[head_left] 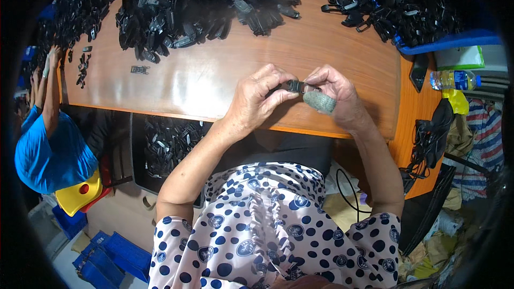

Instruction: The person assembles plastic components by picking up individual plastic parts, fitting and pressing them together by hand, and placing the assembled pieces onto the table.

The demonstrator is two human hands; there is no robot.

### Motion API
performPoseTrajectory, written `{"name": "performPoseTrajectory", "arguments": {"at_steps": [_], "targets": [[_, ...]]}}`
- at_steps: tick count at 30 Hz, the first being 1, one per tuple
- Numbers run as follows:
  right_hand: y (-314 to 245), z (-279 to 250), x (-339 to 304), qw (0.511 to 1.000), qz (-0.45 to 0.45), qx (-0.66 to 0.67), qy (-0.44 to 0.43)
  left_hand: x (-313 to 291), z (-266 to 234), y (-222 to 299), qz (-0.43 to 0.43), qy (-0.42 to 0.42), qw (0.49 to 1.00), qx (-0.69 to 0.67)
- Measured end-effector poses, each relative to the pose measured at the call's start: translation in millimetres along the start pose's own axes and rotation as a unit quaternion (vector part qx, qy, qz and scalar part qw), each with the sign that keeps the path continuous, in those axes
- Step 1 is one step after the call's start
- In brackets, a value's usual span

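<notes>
Over the near edge of the wooden table, my left hand (257, 96) pinches a small black plastic piece (292, 86), which looks like a buckle, between thumb and fingers. Close against its right end is my right hand (342, 96), with thumb and fingertips drawn together. A grey-green oval piece (319, 101) with a rough, speckled surface sits in that hand, below the fingertips. Whether the right fingertips also grip the buckle is hard to make out. One more black buckle (140, 69) lies alone on the tabletop to the left.
Heaps of black plastic parts (198, 10) cover the table's far side, with another heap (385, 0) beside a blue tray edge (455, 42). A bottle (455, 80) stands out at the right. A dark bin of parts (171, 144) sits below the table. At left works a person in blue (53, 144).
</notes>
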State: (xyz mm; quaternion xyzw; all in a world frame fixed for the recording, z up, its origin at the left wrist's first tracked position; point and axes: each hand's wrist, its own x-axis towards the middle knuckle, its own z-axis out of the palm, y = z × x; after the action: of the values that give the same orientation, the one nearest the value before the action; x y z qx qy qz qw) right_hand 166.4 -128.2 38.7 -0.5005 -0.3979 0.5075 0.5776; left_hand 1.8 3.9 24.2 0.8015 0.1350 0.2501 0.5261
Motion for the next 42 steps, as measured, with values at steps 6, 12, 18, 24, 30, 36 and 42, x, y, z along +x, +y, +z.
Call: {"name": "performPoseTrajectory", "arguments": {"at_steps": [6,12,18,24,30,36,42], "targets": [[-28,32,2,0.986,0.162,-0.024,-0.012,-24,-21,9,0.046,-0.001,0.995,0.093],[-32,59,17,0.960,0.272,-0.060,-0.033,-57,-38,7,0.065,0.017,0.989,0.132],[-33,88,34,0.895,0.430,-0.115,-0.025,-88,-39,5,0.013,0.041,0.992,0.116],[-16,115,31,0.969,0.218,0.052,-0.102,-95,-53,11,-0.081,0.136,0.976,-0.153],[-3,133,35,0.941,0.207,0.157,-0.214,-118,-52,10,-0.233,0.136,0.821,-0.504],[19,142,26,0.951,0.183,0.161,-0.188,-135,-46,5,-0.214,0.145,0.837,-0.481],[2,98,12,0.969,0.153,-0.024,-0.192,-152,-83,28,-0.366,0.211,0.898,-0.125]]}}
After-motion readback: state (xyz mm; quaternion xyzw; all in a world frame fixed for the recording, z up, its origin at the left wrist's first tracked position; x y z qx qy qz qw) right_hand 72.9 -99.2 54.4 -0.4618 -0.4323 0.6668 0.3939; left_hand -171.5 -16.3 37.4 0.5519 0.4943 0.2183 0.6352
